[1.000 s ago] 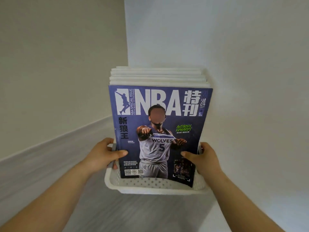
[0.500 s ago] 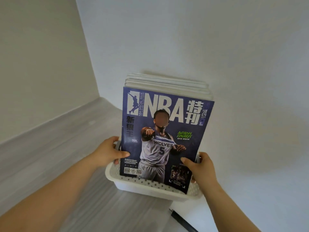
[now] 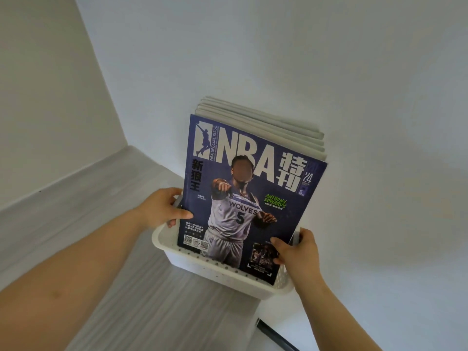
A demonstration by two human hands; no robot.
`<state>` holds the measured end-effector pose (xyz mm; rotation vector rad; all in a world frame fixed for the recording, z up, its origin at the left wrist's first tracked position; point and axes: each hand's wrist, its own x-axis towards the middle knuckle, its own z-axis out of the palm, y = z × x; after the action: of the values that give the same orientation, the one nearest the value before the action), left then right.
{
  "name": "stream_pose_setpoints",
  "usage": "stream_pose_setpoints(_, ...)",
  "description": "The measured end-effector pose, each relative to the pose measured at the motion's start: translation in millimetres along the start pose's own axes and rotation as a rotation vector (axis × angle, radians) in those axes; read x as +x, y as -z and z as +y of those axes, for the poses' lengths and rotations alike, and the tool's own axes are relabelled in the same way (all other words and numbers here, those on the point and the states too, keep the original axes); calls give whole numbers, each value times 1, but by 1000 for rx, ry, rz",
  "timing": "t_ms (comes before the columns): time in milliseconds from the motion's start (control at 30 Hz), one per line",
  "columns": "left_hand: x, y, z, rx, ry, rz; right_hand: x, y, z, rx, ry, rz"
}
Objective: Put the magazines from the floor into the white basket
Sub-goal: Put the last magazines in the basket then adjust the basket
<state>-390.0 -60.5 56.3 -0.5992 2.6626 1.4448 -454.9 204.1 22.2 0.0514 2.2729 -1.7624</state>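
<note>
While left hand (image 3: 162, 210) and right hand (image 3: 298, 252) grip stack's side edges, glossy blue-fronted magazines (image 3: 253, 198) stand inside white perforated plastic basket (image 3: 215, 271); none seen outside basket; likely only release left.

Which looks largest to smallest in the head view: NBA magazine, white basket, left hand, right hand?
1. NBA magazine, largest by far.
2. white basket, though the magazine hides much of it.
3. left hand and right hand look about alike; not ranked against each other.
</note>
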Motion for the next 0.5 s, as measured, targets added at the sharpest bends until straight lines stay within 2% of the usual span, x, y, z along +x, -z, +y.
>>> stream_pose_setpoints(133, 12, 10, -2, 45, 7, -48, -5, -9, 0, -35, 19, 50)
stream_pose_setpoints(233, 18, 12, -1, 67, 41, -26, -8, -13, -2, -21, 28, 61)
stream_pose_setpoints(400, 8, 1, -5, 27, 183, 143, -12, -11, -3, 50, 13, 79)
stream_pose_setpoints(500, -18, -19, -19, -200, 210, 342, -17, -11, -5, 134, -19, 51)
